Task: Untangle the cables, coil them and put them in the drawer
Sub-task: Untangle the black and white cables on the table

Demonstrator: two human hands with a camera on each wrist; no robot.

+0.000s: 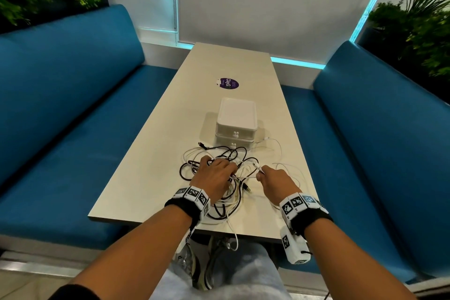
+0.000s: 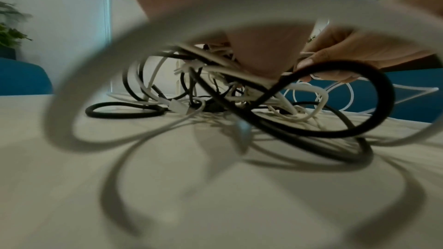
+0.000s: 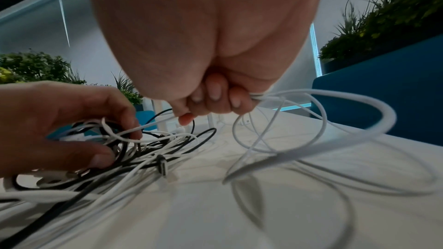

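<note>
A tangle of black and white cables (image 1: 219, 192) lies on the near part of the pale table (image 1: 158, 141). My left hand (image 1: 222, 169) rests on top of the tangle; the right wrist view shows that left hand (image 3: 115, 139) with thumb and fingers curled round several strands. My right hand (image 1: 261, 175) is a fist gripping a white cable (image 1: 257, 167) near its plug end, and that white cable (image 3: 390, 115) loops out to the right. A white two-drawer box (image 1: 236, 119) stands just behind the tangle with both drawers closed.
One white cable end (image 1: 235, 238) hangs over the table's near edge. A purple sticker (image 1: 227, 83) lies beyond the box. Blue benches flank the table on the left (image 1: 60, 105) and right (image 1: 377, 129), with plants behind them.
</note>
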